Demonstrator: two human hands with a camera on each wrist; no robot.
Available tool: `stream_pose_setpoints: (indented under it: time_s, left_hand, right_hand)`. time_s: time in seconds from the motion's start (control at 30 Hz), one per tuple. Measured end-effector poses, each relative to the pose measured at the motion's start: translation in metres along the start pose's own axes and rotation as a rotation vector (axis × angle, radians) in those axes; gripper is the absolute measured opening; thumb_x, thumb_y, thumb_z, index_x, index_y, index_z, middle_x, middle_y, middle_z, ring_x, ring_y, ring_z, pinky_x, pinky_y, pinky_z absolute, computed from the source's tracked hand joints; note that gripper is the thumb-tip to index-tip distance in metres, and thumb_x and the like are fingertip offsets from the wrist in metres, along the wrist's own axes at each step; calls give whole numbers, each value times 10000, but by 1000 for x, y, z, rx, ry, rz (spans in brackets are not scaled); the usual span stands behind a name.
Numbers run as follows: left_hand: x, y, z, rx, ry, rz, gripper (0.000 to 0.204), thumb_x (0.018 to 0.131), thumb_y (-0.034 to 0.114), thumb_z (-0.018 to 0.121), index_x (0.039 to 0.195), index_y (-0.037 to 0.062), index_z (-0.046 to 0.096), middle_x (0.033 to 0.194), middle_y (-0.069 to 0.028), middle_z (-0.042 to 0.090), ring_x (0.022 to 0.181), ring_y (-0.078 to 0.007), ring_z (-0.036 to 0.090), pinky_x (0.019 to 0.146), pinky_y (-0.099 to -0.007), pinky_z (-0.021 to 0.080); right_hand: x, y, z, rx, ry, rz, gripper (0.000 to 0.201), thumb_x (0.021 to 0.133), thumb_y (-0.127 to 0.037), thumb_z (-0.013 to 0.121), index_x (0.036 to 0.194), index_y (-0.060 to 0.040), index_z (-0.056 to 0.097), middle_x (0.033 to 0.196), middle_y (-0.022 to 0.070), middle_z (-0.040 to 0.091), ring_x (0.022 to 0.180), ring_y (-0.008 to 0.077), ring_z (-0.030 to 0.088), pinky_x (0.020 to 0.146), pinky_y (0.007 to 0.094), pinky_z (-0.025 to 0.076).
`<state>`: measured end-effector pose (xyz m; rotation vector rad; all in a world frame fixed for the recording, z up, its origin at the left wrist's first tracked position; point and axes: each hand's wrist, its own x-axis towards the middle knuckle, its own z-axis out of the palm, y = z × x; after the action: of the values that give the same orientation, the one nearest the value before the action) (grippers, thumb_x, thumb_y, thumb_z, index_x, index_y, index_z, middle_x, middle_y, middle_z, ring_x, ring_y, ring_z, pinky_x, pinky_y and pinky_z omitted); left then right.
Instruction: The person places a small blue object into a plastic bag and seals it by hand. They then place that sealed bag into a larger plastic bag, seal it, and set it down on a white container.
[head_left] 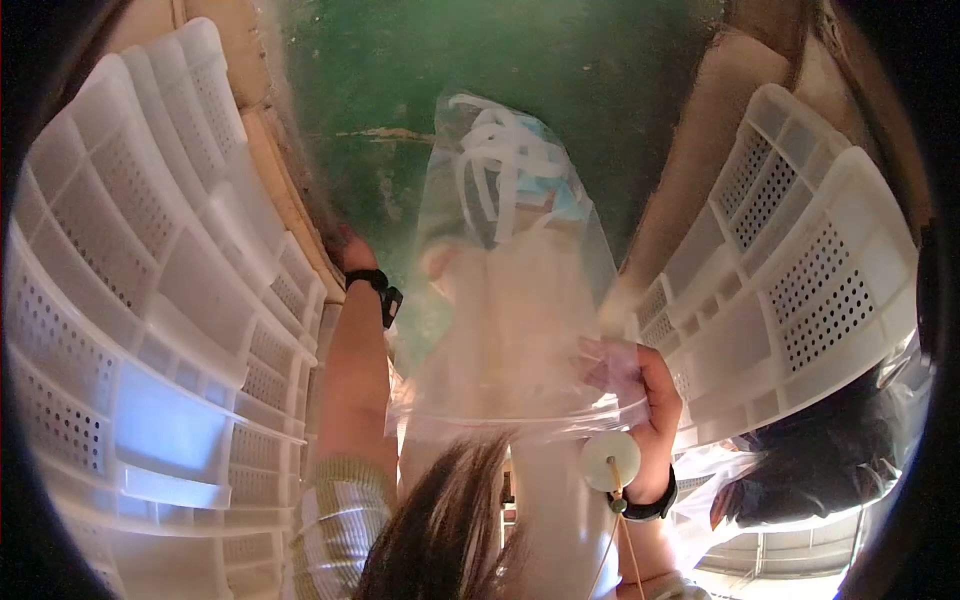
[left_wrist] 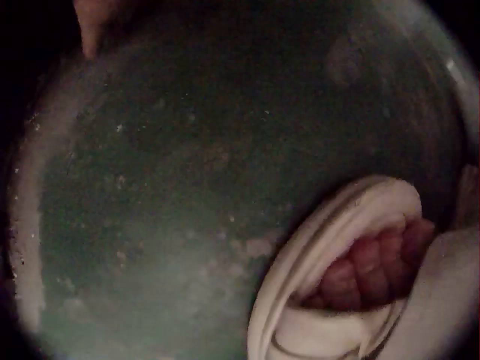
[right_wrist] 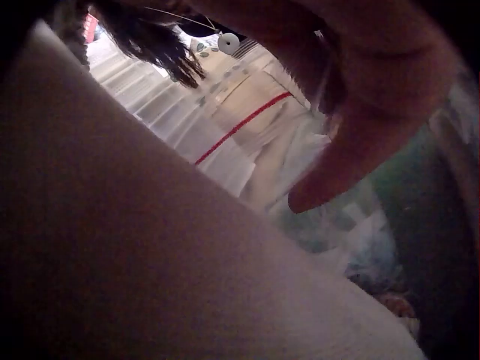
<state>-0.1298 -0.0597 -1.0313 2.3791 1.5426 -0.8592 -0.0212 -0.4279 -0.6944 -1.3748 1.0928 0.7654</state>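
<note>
Plastic bag point(head_left: 510, 300) is pinched at its near edge by right hand point(head_left: 640, 385); left hand point(left_wrist: 367, 266), hidden inside, is curled on white cloth point(left_wrist: 337, 232).

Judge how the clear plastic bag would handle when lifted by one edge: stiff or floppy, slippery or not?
The clear plastic bag looks thin and wrinkled, so probably floppy. The right hand pinches its edge; the glossy film may slip. White straps bunched at its far end would likely weigh that end down.
</note>
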Motion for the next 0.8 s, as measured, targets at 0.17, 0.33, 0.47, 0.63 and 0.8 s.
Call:
stream_pose_setpoints:
  time_s: [0.17,0.33,0.47,0.63,0.8]
  left_hand:
    - [30,-54,18,-1,-115,217,594,946,383,344,1375,-15,249,1433,-216,234,1309,-341,259,1074,-405,225]
    - [-25,-42,3,85,-123,338,576,938,342,376,1366,-30,270,1431,-218,239,1323,-338,235,1088,-401,203]
    - [-73,-32,6,75,0,517,612,911,350,426,1358,-43,280,1431,-218,237,1317,-350,240,1092,-404,201]
    - [-94,-65,22,154,-44,480,642,834,348,531,1342,8,336,1423,-198,266,1283,-359,301,1055,-429,275]
    - [-146,-72,-10,306,-162,281,583,764,272,603,1287,83,428,1399,-147,322,1232,-352,372,992,-428,365]
  right_hand:
    - [1,4,2,20,-18,7,280,880,8,380,1115,23,532,1021,102,616,942,162,590,814,256,452]
    - [0,1,8,60,18,40,208,903,-68,449,1062,21,548,1004,96,624,899,148,584,798,263,456]
    - [0,4,6,28,32,25,182,911,-91,473,1032,16,558,982,86,631,876,135,581,792,253,450]
    - [0,14,-6,-67,10,-83,225,881,3,416,1065,17,543,979,95,618,889,151,581,793,255,446]
    - [1,6,-12,-158,79,-128,196,871,-10,452,1037,5,555,945,76,616,875,138,558,796,257,432]
